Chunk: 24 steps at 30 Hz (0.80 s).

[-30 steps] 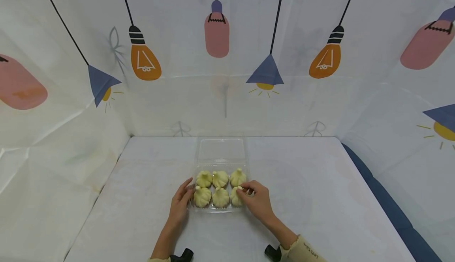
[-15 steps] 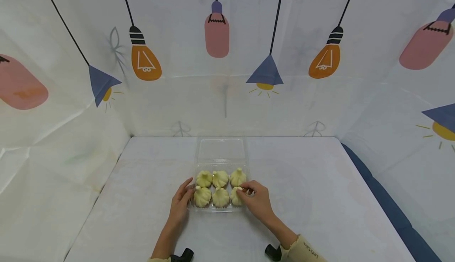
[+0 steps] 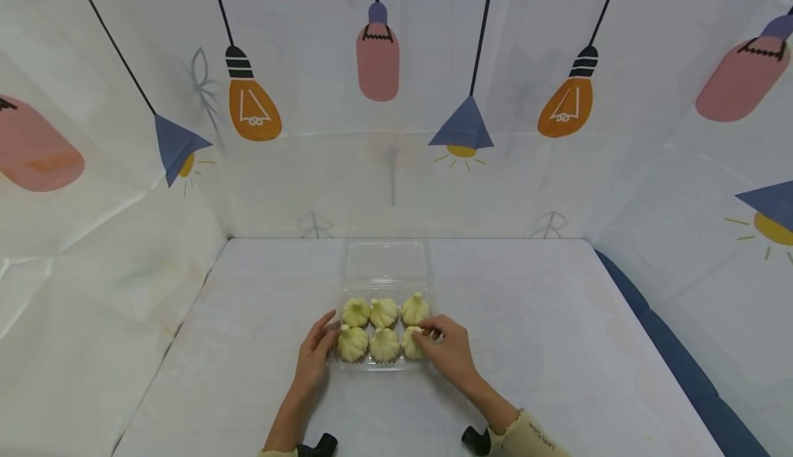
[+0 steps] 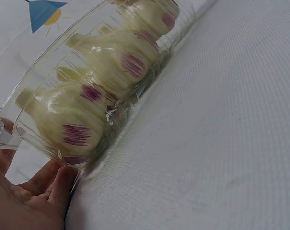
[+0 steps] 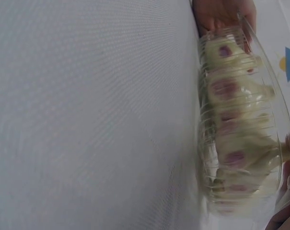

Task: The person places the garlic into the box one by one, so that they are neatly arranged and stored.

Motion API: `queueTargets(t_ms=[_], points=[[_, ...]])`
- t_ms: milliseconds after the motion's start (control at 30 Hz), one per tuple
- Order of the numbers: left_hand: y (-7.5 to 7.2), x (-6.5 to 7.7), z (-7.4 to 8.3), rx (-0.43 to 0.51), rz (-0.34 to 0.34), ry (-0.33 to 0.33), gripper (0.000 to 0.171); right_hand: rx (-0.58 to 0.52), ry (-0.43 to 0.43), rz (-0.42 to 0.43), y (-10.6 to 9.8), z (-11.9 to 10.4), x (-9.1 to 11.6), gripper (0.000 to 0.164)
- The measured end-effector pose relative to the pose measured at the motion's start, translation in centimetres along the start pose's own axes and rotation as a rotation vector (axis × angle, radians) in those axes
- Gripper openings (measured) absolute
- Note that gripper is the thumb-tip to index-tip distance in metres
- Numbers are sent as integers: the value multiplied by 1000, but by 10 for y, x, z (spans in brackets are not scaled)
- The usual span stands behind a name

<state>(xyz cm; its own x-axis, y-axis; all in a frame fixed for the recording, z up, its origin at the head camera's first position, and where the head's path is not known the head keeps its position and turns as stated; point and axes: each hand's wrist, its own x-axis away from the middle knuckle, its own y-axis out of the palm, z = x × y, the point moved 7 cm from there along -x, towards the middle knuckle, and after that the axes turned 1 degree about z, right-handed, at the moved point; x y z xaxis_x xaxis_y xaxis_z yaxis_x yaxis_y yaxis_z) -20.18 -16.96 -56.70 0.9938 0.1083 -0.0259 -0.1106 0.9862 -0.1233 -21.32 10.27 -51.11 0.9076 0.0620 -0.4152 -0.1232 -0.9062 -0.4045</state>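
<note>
A clear plastic clamshell box (image 3: 381, 367) holds several pale garlic bulbs (image 3: 385, 344) in two rows, stems up. Through its wall in the left wrist view, the nearest garlic bulb (image 4: 53, 112) shows purple streaks. My left hand (image 3: 312, 357) rests against the box's left side, its fingers fairly straight and the thumb by the lower edge. With thumb and fingertips, my right hand (image 3: 452, 354) pinches the top of the near-right garlic bulb (image 3: 409, 344), which still sits in the box. That hand covers part of this bulb.
The transparent lid (image 3: 385, 262) lies folded back behind the box. All this is on a white table (image 3: 526, 319). White curtains (image 3: 310, 168) printed with lamps enclose the back and sides. Dark blue material (image 3: 663, 347) runs along the table's right edge.
</note>
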Motion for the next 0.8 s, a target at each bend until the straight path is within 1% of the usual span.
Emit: queueTargets(t_ms=[133,300,433,500,633,700,800], points=[[0,0,1,13,-6,32,42,-17,-21,2,-1,-3,0,18],[1,0,1,13,-7,35,42,-17,-30,6,-2,-5,0,19],[0,0,1,9,-2,24,42,-21,-34,8,-2,-5,0,18],[0,0,0,14,0,5,42,-23,-36,9,-2,-4,0,19],[0,0,-1,11,-3,-11,42,-30,-39,13,-2,-5,1,18],[0,0,-1,13,-1,-9,42,-34,-37,16,-2,-5,1,18],[0,0,2,10,0,12,42,-45,-27,19,-5,-5,0,16]])
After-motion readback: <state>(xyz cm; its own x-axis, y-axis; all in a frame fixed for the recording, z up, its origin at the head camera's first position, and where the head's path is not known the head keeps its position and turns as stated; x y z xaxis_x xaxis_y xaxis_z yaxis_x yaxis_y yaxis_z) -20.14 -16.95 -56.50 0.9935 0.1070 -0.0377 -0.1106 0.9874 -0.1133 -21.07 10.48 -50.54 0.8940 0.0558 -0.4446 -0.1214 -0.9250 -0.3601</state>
